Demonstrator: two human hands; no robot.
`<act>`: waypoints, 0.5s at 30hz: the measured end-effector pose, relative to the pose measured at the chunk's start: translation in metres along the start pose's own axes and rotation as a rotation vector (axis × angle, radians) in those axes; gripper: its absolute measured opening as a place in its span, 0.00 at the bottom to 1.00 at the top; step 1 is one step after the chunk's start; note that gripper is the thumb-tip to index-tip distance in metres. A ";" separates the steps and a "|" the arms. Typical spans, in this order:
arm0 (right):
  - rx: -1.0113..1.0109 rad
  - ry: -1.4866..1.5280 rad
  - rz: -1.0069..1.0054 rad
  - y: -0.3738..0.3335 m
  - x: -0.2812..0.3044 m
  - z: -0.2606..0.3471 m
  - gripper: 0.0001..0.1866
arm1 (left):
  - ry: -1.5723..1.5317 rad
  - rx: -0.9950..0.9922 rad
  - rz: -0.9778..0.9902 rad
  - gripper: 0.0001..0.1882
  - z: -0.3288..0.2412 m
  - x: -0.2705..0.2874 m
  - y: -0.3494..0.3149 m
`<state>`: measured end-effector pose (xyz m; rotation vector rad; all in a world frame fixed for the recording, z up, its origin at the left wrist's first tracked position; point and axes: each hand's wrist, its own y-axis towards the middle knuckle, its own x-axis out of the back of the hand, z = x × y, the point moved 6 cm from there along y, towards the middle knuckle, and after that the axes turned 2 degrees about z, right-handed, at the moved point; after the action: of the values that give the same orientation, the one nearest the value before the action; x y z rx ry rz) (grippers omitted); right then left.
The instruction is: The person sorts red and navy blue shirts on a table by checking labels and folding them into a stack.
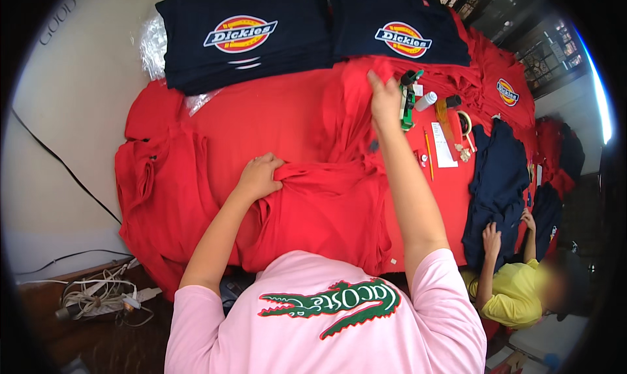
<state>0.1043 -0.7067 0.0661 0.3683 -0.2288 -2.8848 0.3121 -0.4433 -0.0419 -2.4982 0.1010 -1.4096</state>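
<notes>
A red shirt (323, 211) lies spread on the red-covered table in front of me. My left hand (261, 177) pinches its upper left edge, fingers bent over the cloth. Farther forward and to the right, my right hand (386, 101) is raised and grips a lifted fold of red cloth (349, 109), which is smeared by motion. Whether this fold belongs to the same shirt is hard to make out. Just right of that hand stands a green and black tool (409, 99), beside a small white bottle (426, 101).
Dark navy shirts with round badge prints (248, 47) are stacked at the back. Red shirts (157, 178) lie at the left. A pencil (428, 154), paper slip (444, 145) and tape roll (464, 123) sit at the right. A co-worker in yellow (513, 292) handles a navy garment (496, 184).
</notes>
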 end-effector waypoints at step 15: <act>-0.033 -0.866 1.016 -0.332 0.089 0.074 0.20 | -0.379 -0.029 -0.664 0.17 -0.030 0.007 -0.156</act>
<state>-0.0661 -0.3992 0.0560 -0.8020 -0.3596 -1.8459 0.2792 -0.3003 0.0199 -2.9085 -0.8540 -1.0801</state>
